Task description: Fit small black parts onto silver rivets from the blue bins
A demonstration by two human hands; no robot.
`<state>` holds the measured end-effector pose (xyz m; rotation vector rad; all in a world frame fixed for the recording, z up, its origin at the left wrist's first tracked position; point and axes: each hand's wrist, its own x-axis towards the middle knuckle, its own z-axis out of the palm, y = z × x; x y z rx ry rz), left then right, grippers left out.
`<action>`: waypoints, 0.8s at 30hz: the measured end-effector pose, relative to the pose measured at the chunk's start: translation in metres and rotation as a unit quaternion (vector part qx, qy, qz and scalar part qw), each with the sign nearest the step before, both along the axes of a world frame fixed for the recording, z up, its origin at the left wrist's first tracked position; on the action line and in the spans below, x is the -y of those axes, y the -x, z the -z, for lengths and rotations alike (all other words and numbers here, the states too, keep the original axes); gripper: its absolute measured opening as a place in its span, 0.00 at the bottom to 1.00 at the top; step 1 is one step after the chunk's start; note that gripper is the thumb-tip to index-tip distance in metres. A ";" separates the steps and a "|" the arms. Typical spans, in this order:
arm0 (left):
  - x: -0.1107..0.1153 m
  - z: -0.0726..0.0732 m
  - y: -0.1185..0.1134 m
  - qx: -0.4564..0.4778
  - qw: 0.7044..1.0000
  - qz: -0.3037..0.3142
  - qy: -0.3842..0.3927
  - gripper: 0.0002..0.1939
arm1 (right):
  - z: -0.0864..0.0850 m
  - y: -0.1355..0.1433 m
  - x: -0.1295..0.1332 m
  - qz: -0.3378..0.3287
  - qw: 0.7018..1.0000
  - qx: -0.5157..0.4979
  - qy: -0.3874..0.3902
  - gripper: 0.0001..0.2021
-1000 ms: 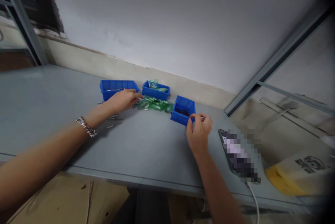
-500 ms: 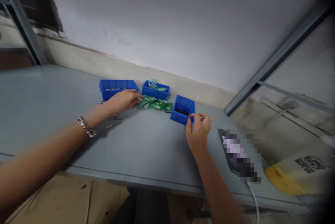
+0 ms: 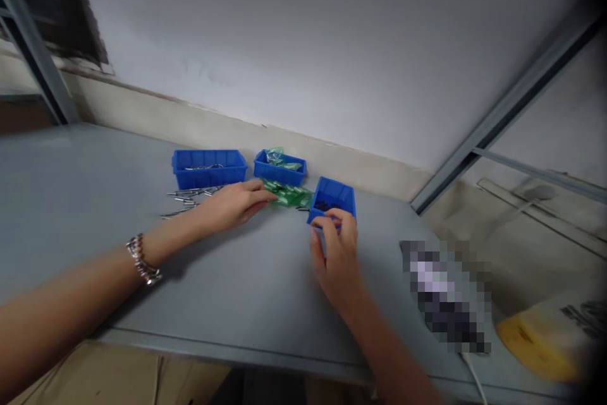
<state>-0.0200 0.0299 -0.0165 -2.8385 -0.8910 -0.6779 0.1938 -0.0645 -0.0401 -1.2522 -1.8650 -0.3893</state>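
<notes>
My left hand (image 3: 234, 206) reaches to the left end of the pile of green packets (image 3: 291, 194); its fingers are together, and what they pinch is too small to make out. My right hand (image 3: 337, 259) is at the near edge of the right blue bin (image 3: 336, 189), thumb apart from curled fingers, with nothing visible in it. Dark small parts (image 3: 323, 206) lie in that bin. Behind the pile, the middle blue bin (image 3: 279, 174) has green packets in it. Metal rods (image 3: 187, 193) lie before the left blue bin (image 3: 208, 175), which holds more metal pieces.
On the right of the grey table (image 3: 227, 304) lies a blurred-out phone (image 3: 443, 297) with a white cable. Beyond it is a yellow and white bag (image 3: 545, 335). Metal frame posts stand at both sides, and a wall (image 3: 284, 45) rises behind the bins.
My left hand has moved right and slightly nearer, uncovering more metal rods. My right hand has shifted left along the front of the right bin. The view has shifted a little.
</notes>
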 end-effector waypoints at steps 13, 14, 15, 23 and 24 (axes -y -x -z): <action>0.018 0.010 -0.015 0.040 0.998 0.021 0.050 0.20 | -0.020 0.017 -0.034 -0.160 0.977 0.002 0.140 0.08; 0.019 0.011 -0.016 0.038 0.998 0.024 0.050 0.20 | -0.018 0.016 -0.035 -0.164 0.974 -0.013 0.153 0.07; 0.020 0.011 -0.016 0.037 0.998 0.027 0.048 0.19 | -0.016 0.016 -0.035 -0.169 0.970 -0.027 0.169 0.07; 0.027 0.010 -0.020 0.031 0.998 0.043 0.024 0.19 | -0.004 0.015 -0.032 -0.196 0.941 -0.074 0.266 0.06; 0.028 0.009 -0.020 0.027 0.998 0.040 0.026 0.19 | -0.004 0.015 -0.032 -0.188 0.942 -0.079 0.266 0.06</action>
